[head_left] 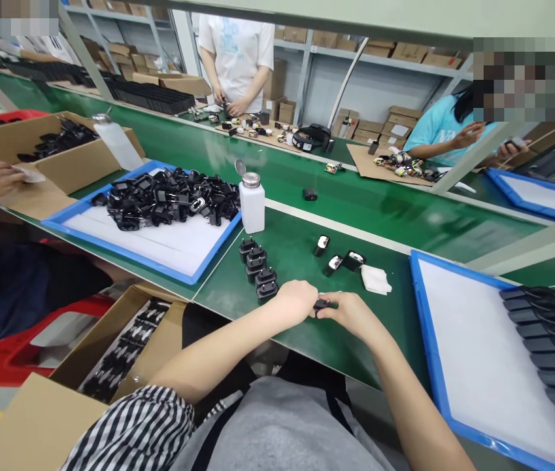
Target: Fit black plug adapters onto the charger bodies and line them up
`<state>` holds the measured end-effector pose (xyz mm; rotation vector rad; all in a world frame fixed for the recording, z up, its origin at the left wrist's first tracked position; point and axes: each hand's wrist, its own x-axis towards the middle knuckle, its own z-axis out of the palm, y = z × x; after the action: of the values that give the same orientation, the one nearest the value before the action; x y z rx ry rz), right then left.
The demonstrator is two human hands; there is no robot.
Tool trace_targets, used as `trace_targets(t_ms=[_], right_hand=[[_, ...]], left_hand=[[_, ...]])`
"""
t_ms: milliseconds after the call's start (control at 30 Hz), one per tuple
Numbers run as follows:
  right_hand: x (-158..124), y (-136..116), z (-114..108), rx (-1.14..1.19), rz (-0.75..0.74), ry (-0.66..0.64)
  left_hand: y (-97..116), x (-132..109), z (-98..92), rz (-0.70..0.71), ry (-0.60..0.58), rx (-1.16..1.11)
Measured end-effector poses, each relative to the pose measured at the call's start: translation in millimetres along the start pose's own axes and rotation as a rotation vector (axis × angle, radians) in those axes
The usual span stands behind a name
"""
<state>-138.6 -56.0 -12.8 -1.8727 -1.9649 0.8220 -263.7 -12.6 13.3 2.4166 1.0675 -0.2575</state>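
Both my hands meet over the green bench near its front edge. My left hand (298, 301) and my right hand (347, 313) have their fingers closed around one small black plug adapter (321, 304); much of it is covered by the fingers. To the left of my hands, several black plug adapters (256, 258) stand in a short row with their pins up. Beyond my hands lie a few black adapter pieces with white faces (335, 263). A folded white cloth (375, 279) is beside them.
A white dispenser bottle (252, 208) with a raised lid stands behind the row. A blue-rimmed tray (193, 278) at left holds a heap of black parts. Another blue-rimmed tray (427, 340) is at right. An opened cardboard box (81, 347) sits below left. Other people work nearby.
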Motion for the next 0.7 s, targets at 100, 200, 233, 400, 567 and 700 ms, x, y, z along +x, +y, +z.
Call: trace_targets(t_ms=[100,200,233,400,567,700], right_hand=[[2.7,0.5,-0.3,-0.008,0.02,-0.034],[1.5,2.2,2.3,-0.022,0.021,-0.03],[-0.1,2.8,1.7,-0.026,0.008,-0.034],[-1.3,5.4,-34.1,-0.03,-0.025,-0.109],[64.7,13.9,-103.2,-0.125,0.131,0.126],[154.7,30.9,-123.5,-0.07,0.439,0.163]], left_hand=[[0.1,6.3,-5.8,-0.003,-0.032,-0.007],[-3.4,5.8,-0.5,-0.023,-0.04,-0.006],[-4.8,4.3,3.9,-0.03,-0.018,-0.009],[-13.8,-9.6,41.4,0.009,0.33,-0.098],[-40.4,-44.5,78.6,-0.042,0.59,-0.12],[-66.4,-61.1,98.4,-0.089,0.894,-0.17]])
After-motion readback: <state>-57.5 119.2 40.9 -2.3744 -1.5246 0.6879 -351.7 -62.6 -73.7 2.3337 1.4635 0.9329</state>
